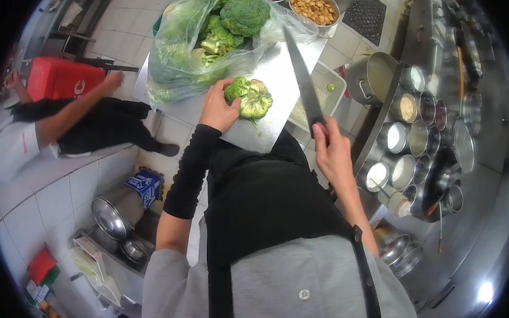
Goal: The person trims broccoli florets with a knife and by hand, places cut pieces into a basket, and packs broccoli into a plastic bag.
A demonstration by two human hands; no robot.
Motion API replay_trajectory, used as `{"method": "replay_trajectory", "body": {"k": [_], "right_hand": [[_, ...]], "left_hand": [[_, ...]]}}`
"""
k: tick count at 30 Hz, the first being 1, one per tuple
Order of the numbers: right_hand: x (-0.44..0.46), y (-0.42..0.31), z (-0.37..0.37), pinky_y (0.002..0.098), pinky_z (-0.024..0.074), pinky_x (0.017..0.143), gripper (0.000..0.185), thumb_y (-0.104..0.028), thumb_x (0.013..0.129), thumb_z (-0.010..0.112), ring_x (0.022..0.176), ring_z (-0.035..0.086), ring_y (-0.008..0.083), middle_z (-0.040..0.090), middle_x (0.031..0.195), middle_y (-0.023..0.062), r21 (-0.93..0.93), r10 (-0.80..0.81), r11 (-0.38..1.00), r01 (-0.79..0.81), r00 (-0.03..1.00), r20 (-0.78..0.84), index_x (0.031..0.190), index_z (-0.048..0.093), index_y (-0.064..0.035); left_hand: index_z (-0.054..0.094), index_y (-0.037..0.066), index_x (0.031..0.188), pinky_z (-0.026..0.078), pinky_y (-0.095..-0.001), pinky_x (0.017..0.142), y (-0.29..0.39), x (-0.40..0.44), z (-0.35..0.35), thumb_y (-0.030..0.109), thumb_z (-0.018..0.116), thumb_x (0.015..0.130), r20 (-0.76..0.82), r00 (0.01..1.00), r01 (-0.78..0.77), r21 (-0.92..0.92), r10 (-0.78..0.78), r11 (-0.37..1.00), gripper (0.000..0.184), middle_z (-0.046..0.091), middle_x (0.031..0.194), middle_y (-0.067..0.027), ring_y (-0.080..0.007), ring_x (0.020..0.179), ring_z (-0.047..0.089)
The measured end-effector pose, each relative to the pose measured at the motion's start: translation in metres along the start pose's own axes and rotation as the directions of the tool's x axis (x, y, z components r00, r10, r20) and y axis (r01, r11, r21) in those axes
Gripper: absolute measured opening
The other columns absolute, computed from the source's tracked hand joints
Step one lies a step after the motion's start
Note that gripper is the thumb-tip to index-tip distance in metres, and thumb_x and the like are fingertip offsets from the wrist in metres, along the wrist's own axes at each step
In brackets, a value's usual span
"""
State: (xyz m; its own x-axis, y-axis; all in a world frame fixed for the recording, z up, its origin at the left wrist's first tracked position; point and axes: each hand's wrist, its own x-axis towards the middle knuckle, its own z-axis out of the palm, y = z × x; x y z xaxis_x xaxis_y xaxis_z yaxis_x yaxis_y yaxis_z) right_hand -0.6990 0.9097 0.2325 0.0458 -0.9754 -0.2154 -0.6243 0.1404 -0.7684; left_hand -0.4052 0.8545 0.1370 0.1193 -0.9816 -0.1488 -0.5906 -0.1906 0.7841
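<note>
My left hand (220,107) is closed on a head of broccoli (255,100), cut side facing up, at the near part of a metal table (247,136). In my right hand (331,145) is the handle of a large kitchen knife (303,70). Its long blade points away from me, to the right of the broccoli and apart from it. Beyond my left hand lies a clear plastic bag (172,65), open at the top, with more broccoli (246,14) in it.
A metal bowl of nuts or similar brown pieces (314,7) stands at the far right. Below the table sits a white crate (326,97). To the right are a large pot (371,78) and several seasoning containers (397,137). At left is another person (63,126).
</note>
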Motion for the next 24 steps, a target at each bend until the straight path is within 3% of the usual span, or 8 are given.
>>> {"method": "replay_trajectory", "body": {"k": [2, 3, 5, 7, 11, 16, 24], "right_hand": [[-0.006, -0.007, 0.004, 0.0536, 0.053, 0.071, 0.045, -0.013, 0.109, 0.058, 0.08, 0.07, 0.0508, 0.071, 0.084, 0.03, -0.038, -0.049, 0.998, 0.051, 0.997, 0.061, 0.153, 0.05, -0.0134], [-0.008, -0.007, 0.003, 0.0588, 0.0526, 0.072, 0.067, -0.009, 0.107, 0.057, 0.081, 0.071, 0.0504, 0.072, 0.089, 0.0302, -0.115, -0.055, 0.991, 0.071, 0.988, 0.142, 0.168, 0.032, -0.0224], [-0.013, -0.008, 0.005, 0.0608, 0.0532, 0.072, 0.07, -0.007, 0.105, 0.056, 0.082, 0.071, 0.0502, 0.073, 0.091, 0.0295, -0.177, -0.134, 0.969, 0.169, 0.971, 0.196, 0.168, 0.031, -0.0257], [-0.017, -0.01, 0.008, 0.0605, 0.057, 0.071, 0.078, -0.003, 0.101, 0.058, 0.079, 0.072, 0.048, 0.073, 0.089, 0.0262, -0.211, -0.215, 0.942, 0.263, 0.951, 0.224, 0.169, 0.03, -0.0303], [-0.024, -0.013, -0.001, 0.0569, 0.059, 0.069, 0.086, 0.001, 0.095, 0.059, 0.074, 0.072, 0.0439, 0.07, 0.081, 0.0231, -0.349, -0.193, 0.881, 0.321, 0.915, 0.354, 0.169, 0.03, -0.0312], [-0.025, -0.013, -0.012, 0.056, 0.0594, 0.068, 0.09, 0.004, 0.091, 0.059, 0.069, 0.072, 0.0428, 0.069, 0.078, 0.0228, -0.475, -0.117, 0.811, 0.342, 0.89, 0.441, 0.17, 0.031, -0.0298], [-0.008, -0.039, -0.01, 0.0577, 0.0586, 0.073, 0.093, 0.006, 0.086, 0.057, 0.073, 0.071, 0.0464, 0.07, 0.08, 0.0252, -0.373, -0.072, 0.88, 0.292, 0.861, 0.504, 0.17, 0.03, -0.0208]], "left_hand": [[0.062, 0.004, 0.131, 0.056, -0.0388, 0.087, 0.0, -0.004, 0.007, 0.017, 0.076, 0.086, -0.068, 0.997, 0.044, -0.055, -0.047, 0.998, 0.049, 0.066, 0.118, -0.0189, -0.0292, 0.093, 0.068], [0.062, 0.003, 0.13, 0.056, -0.0389, 0.086, -0.001, -0.006, 0.008, 0.017, 0.077, 0.085, -0.073, 0.994, 0.069, -0.083, -0.076, 0.994, 0.049, 0.065, 0.118, -0.0186, -0.0281, 0.092, 0.067], [0.062, 0.003, 0.127, 0.057, -0.0392, 0.084, -0.002, -0.01, 0.01, 0.017, 0.079, 0.084, -0.082, 0.988, 0.121, -0.138, -0.133, 0.983, 0.049, 0.064, 0.117, -0.018, -0.026, 0.092, 0.067], [0.061, 0.002, 0.126, 0.058, -0.0384, 0.082, -0.002, -0.016, 0.018, 0.016, 0.081, 0.082, -0.181, 0.978, 0.075, -0.14, -0.1, 0.987, 0.049, 0.063, 0.117, -0.0174, -0.025, 0.092, 0.066], [0.059, 0.001, 0.125, 0.061, -0.0351, 0.077, 0.0, -0.019, 0.034, 0.011, 0.083, 0.08, -0.304, 0.945, 0.048, -0.248, -0.125, 0.968, 0.051, 0.061, 0.117, -0.0162, -0.0237, 0.091, 0.065], [0.059, 0.001, 0.124, 0.061, -0.0323, 0.074, -0.001, -0.019, 0.031, 0.007, 0.083, 0.08, -0.303, 0.948, 0.017, -0.266, -0.101, 0.964, 0.051, 0.06, 0.116, -0.0155, -0.0236, 0.094, 0.064], [0.061, 0.001, 0.126, 0.063, -0.0325, 0.079, 0.0, -0.023, 0.033, 0.003, 0.081, 0.081, -0.288, 0.952, 0.04, -0.234, -0.108, 0.971, 0.049, 0.063, 0.119, -0.013, -0.0185, 0.107, 0.063]]}}
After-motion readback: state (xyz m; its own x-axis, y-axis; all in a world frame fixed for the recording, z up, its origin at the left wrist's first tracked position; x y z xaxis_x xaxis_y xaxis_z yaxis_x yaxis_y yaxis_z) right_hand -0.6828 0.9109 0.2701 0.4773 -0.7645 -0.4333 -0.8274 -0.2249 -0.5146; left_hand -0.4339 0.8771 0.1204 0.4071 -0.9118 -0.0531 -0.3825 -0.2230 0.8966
